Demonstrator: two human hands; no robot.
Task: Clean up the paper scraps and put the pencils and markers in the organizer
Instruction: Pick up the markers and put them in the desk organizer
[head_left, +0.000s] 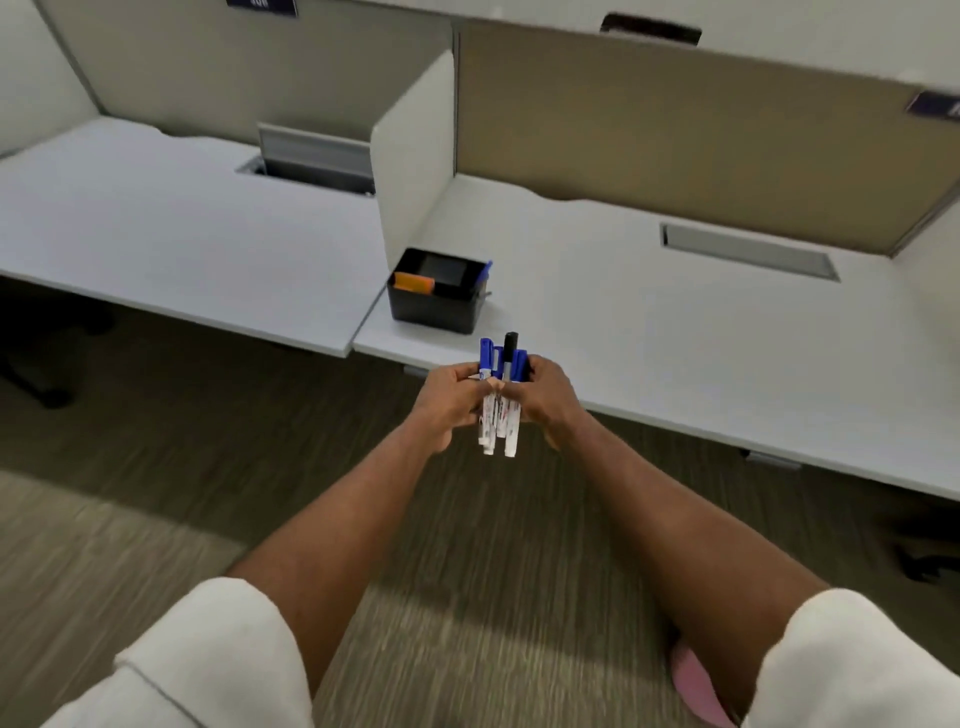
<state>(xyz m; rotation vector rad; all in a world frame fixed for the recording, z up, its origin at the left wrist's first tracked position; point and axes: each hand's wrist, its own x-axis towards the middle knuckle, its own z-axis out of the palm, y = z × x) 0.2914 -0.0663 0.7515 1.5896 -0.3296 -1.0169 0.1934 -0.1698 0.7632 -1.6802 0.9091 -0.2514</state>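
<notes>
White-barrelled markers (497, 405), head view: a bundle of several, exact count not clear. Most caps are blue and one is black, the black one standing tallest. Printed labels show on the barrels but are too blurred to read.

Orientation: the bundle's long axis is close to upright in the frame. Caps point up and away, toward the desk (649, 338). The bare barrel ends point down, toward the person.

Position: the bundle is held in the air over the carpet (260, 415), just short of the desk's front edge and near its front left corner.

Grip: the left hand (449, 397) is curled round the bundle from its left. The right hand (545, 400) is curled round it from its right. The fingers of both press the barrels together, and the thumbs meet at the front.

Organizer (436, 306): a black open box standing on the desk at the front left corner, just beside the white divider panel (415, 156). An orange item (414, 283) lies in its left part. A blue-capped marker (485, 270) sticks up at its right rim. The bundle is near the organizer but not touching it.

A closed grey cable slot (748, 249) sits toward the desk's back edge.
</notes>
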